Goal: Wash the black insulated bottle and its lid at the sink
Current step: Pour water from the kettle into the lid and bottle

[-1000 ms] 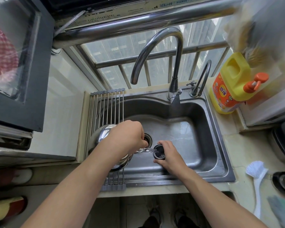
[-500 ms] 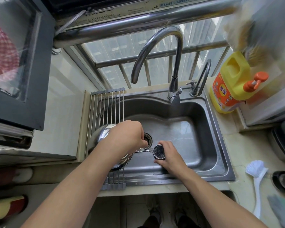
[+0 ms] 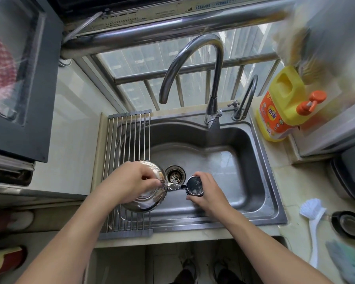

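My right hand [image 3: 208,191] grips the black insulated bottle [image 3: 194,185] upright in the steel sink [image 3: 260,177], its open mouth facing up. My left hand [image 3: 129,181] holds a shiny steel kettle [image 3: 148,198] by its top, tilted so its spout [image 3: 173,186] points at the bottle's mouth. The spout tip is just beside the bottle's rim. The black lid [image 3: 347,224] lies on the counter at the right, inside up. Most of the bottle's body is hidden by my fingers.
A roll-up drying rack [image 3: 127,144] covers the sink's left part. The tall faucet [image 3: 211,78] arches over the drain [image 3: 175,175]. A yellow detergent bottle [image 3: 283,105] stands at the back right. A white brush [image 3: 314,220] and green cloth [image 3: 348,261] lie near the lid.
My left hand has shifted left and lowered, showing more of the kettle and its spout. The bottle has tipped its mouth slightly more toward the camera.
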